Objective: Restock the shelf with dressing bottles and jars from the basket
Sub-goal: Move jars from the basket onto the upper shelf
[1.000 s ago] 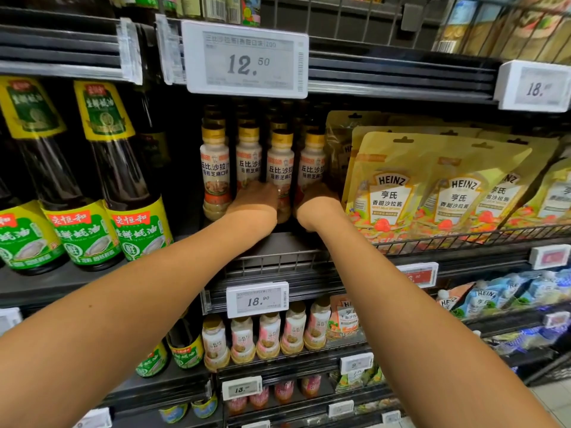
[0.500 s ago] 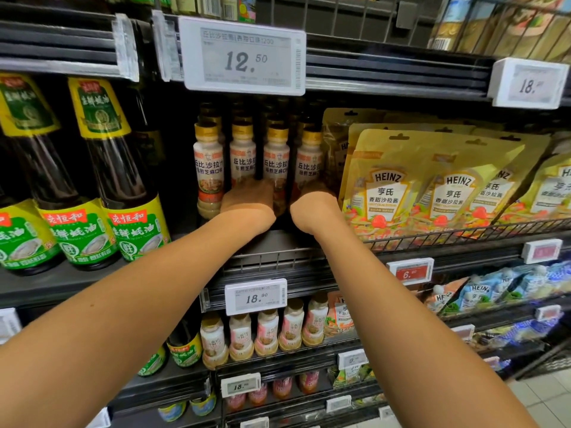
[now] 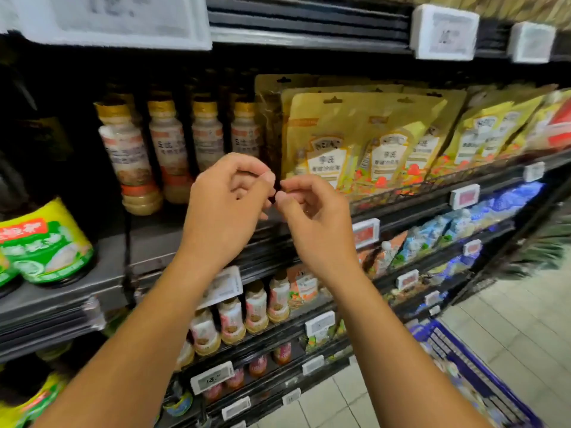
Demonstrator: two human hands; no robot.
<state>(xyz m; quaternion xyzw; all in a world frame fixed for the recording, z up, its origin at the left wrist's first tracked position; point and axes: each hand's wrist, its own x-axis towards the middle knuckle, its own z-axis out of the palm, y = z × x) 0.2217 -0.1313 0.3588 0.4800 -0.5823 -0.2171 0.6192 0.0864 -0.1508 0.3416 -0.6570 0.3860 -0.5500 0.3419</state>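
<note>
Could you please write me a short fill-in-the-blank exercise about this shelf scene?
Under the big price tag, the front row holds ___ dressing bottles. The Heinz pouches stand to the bottles' ___. The basket by the floor is ___.
Answers: four; right; blue.

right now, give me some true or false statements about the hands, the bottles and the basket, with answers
1. The left hand grips a gold-capped pale dressing bottle. False: it holds no bottle and is in front of the shelf.
2. The yellow Heinz foil pouches stand to the right of the gold-capped bottles, on the same shelf. True.
3. The blue wire basket is at the lower left. False: it is at the lower right, over the tiled floor.
4. The fingertips of the right hand are close to those of the left hand. True.
5. The shelf below holds only pouches. False: small pale bottles with pink labels stand there too.
</note>
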